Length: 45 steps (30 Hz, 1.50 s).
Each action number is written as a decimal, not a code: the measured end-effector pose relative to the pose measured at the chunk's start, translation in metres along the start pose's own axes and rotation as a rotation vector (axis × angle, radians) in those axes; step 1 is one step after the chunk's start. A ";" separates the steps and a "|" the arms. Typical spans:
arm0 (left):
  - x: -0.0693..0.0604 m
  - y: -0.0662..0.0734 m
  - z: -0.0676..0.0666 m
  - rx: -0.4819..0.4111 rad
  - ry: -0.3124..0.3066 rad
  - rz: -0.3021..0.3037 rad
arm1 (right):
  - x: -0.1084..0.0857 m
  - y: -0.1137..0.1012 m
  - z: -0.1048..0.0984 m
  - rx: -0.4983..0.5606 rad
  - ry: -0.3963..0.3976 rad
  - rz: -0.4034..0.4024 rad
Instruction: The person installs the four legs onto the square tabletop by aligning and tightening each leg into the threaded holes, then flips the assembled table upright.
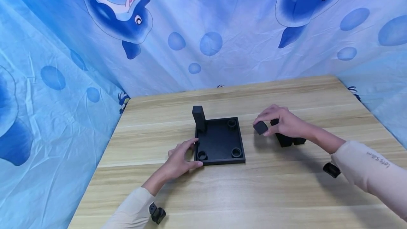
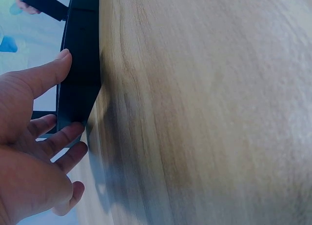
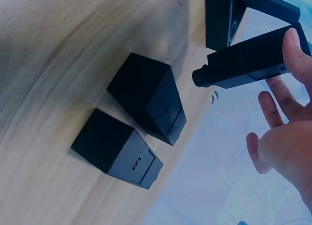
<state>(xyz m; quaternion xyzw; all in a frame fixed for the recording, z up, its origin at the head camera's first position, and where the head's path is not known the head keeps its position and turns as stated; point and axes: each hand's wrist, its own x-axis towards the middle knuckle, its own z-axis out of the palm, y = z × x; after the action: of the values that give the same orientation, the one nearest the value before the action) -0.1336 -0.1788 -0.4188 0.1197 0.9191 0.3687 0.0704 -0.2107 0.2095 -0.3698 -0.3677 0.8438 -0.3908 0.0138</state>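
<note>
A black square tray (image 1: 219, 140) lies on the table, with a tall block (image 1: 199, 117) upright in its back left corner and round sockets in the other three. My left hand (image 1: 179, 160) touches the tray's front left corner, thumb at the front wall, other fingers at the left side, loosely bent in the left wrist view. Right of the tray, my right hand (image 1: 283, 121) pinches a black block (image 1: 260, 127) in the air. The right wrist view shows this held block (image 3: 253, 56) tilted, its round peg pointing away from the hand (image 3: 287, 132).
Two more black blocks (image 3: 146, 95) (image 3: 117, 147) stand side by side on the wooden table (image 1: 254, 193), beneath my right hand. Small black devices are at both wrists (image 1: 157, 213) (image 1: 331, 169). A blue curtain with dolphins (image 1: 197, 20) hangs behind the table and along its sides.
</note>
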 end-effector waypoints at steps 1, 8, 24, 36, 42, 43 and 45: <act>0.000 0.000 0.000 0.000 0.000 0.001 | 0.000 0.000 -0.001 0.029 0.001 0.014; -0.001 -0.001 0.001 0.002 -0.002 -0.002 | 0.000 -0.003 -0.003 0.138 -0.015 0.158; 0.001 0.000 -0.001 0.015 -0.003 0.003 | 0.018 -0.014 -0.001 0.349 0.008 0.372; 0.000 -0.001 0.000 0.014 -0.009 0.000 | 0.032 -0.017 0.001 0.562 0.074 0.454; 0.000 0.001 -0.001 0.014 -0.010 0.002 | 0.042 -0.020 0.004 0.604 0.099 0.435; -0.001 0.001 -0.001 0.013 -0.010 0.003 | 0.044 -0.020 0.005 0.609 0.103 0.436; -0.001 0.001 -0.001 0.011 -0.011 0.003 | 0.048 -0.021 0.007 0.603 0.110 0.440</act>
<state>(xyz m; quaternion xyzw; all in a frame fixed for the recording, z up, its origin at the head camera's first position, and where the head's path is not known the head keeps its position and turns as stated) -0.1330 -0.1790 -0.4173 0.1233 0.9206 0.3629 0.0743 -0.2302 0.1660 -0.3478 -0.1353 0.7492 -0.6284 0.1598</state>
